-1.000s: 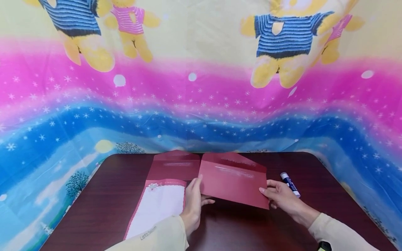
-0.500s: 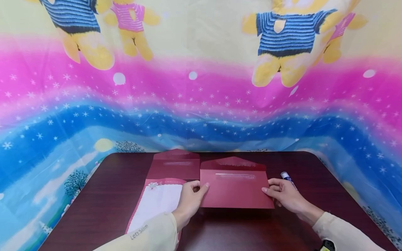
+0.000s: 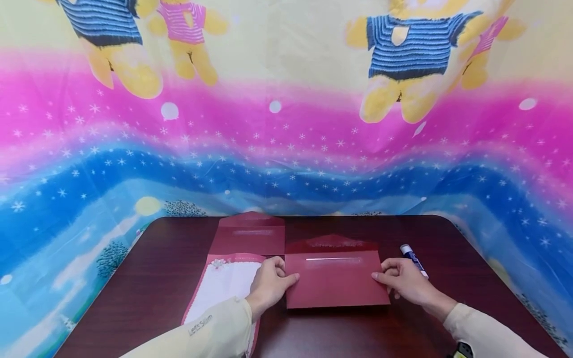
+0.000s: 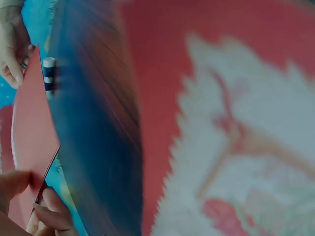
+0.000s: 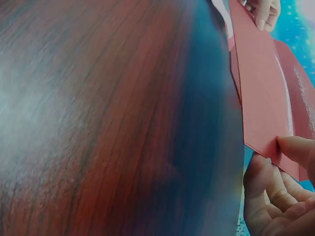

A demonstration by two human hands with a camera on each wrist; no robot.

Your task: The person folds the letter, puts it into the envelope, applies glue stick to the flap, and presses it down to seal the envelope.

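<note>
Both hands hold a red envelope (image 3: 336, 283) by its two short sides, its pointed flap (image 3: 333, 243) open toward the back. A shiny strip runs along the envelope below the fold. My left hand (image 3: 270, 284) pinches the left edge, thumb on the front face and fingers behind. At the opposite edge my right hand (image 3: 409, 279) pinches the same way; the right wrist view shows its thumb (image 5: 295, 150) on the face and curled fingers underneath. White letter paper (image 3: 228, 283) with a red scalloped border lies left of the envelope, partly covered by my left hand and sleeve.
A second red envelope (image 3: 246, 241), flap open, lies at the back left of the dark wooden table (image 3: 147, 293). A glue stick (image 3: 414, 261) lies just beyond my right hand. A printed cloth (image 3: 286, 124) with bears hangs behind the table.
The held envelope has levelled from its tilt and come down toward the table's front. My left hand has shifted its grip, its thumb now on the envelope's front face.
</note>
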